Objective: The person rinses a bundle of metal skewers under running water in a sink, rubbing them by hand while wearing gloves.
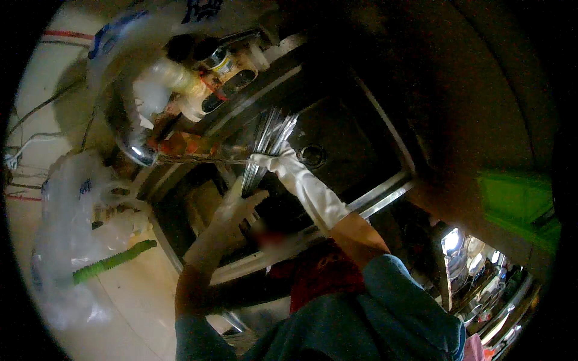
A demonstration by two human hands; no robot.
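A bundle of long, thin, shiny metal pieces [271,135], perhaps cutlery or skewers, is held over a double-basin metal sink [384,185]. My right hand [275,158], in a long white glove, is closed around the middle of the bundle. At the bundle's lower end is my left hand [239,192], in a pale glove; its thumb sticks out and its fingers are partly hidden and dim. The right basin shows a round drain [312,156]. Dark, blurred items lie in the left basin, below my left hand.
A faucet with a shiny rounded end [141,155] stands behind the sink. Bottles and a jar [221,61] crowd a holder at the back ledge. Plastic bags [72,216] and a green brush-like strip [115,261] lie at left. A green crate [519,203] is at far right.
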